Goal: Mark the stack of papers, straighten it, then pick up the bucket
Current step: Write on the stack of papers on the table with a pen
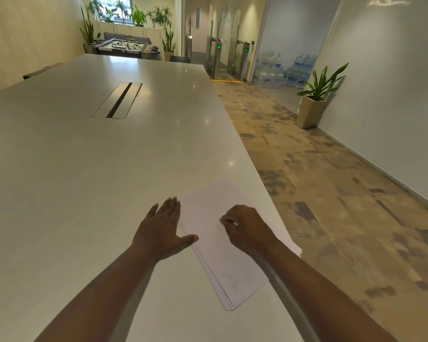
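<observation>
The stack of papers (223, 245) lies slightly fanned near the right edge of the white counter (84, 169). The right hand (245, 225) rests on top of the stack with its fingers curled under, seemingly pinching something small and pale, though what it is cannot be told. The left hand (162, 230) lies flat and spread on the counter, fingers straight, its thumb touching the stack's left edge.

A stack of papers (223, 245) lies near the right edge of the white desk (84, 169). The left hand (162, 227) lies flat at its left side, thumb on the sheets. The right hand (245, 227) rests curled on top.
</observation>
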`<state>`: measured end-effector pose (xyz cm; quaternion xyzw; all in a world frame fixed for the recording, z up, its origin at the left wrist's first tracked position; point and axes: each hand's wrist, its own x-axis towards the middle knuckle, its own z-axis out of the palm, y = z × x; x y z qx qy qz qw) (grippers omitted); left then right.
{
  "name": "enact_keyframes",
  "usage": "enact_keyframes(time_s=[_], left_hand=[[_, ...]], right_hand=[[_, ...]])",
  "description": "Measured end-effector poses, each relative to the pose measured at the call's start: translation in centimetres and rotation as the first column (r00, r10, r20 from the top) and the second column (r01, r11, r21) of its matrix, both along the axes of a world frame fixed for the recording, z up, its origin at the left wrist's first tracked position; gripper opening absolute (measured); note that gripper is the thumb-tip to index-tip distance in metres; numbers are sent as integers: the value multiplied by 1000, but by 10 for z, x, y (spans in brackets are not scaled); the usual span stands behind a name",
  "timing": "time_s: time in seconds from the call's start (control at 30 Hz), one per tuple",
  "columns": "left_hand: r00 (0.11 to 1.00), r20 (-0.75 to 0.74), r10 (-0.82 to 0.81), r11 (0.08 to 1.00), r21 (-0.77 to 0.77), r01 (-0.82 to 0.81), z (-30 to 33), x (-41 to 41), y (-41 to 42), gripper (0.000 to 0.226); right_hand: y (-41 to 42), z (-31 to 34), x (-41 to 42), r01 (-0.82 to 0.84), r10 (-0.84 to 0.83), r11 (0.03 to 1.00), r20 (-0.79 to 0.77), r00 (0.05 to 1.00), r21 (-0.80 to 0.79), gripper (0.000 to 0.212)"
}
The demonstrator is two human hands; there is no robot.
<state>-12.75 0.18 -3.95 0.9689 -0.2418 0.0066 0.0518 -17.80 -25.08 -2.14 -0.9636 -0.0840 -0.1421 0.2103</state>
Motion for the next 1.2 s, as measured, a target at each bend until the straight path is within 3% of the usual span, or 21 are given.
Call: enact_keyframes(time_s=[0.1,0.2,0.3,0.43,0.5,0.53,0.57,0.8,0.87,1.0,1.13,1.2], left_hand=[[1000,-5,0,1000,-5,0,0,0,0,129],[1000,-12,3,1000,0,-3,1,0,0,129],[1000,-22,3,1000,-3,-4,1,0,0,130],[1000,-12,2,1000,-6,-2,2,0,-1,133],[1000,-9,2,1000,-7,-2,2,0,-1,133],[1000,-10,3,1000,-12,-3,1,0,-1,132],[1000,-12,1,1000,-17,-1,1,-1,-1,132],[1000,-8,-7,1000,-30,7,-1,0,0,132],[1000,-10,-5,999,-38,4,-1,0,0,131],[1000,-12,-9,1000,-25,9,0,0,0,130],[1000,-8,-7,1000,-23,7,0,0,0,130],[1000,-8,-9,1000,-16,9,-1,0,0,130]], right_hand=[[-19,-5,3,70,-71,997,32,997,42,18],[-50,6,18,232,-232,972,22,972,26,36],[-44,14,24,172,-169,983,40,985,-66,38],[-31,3,21,98,-98,994,2,995,-40,19],[-41,3,24,164,-164,986,0,987,-22,20],[-46,7,27,204,-204,979,4,979,-6,39],[-50,10,28,227,-227,973,21,974,-28,42],[-28,4,6,72,-71,997,48,996,-26,37],[-40,-3,2,132,-132,991,23,991,3,27],[-47,11,3,253,-253,967,51,966,9,41],[-17,4,-8,55,-54,998,27,998,-31,32],[-20,-3,-10,52,-52,999,18,998,-14,27]])
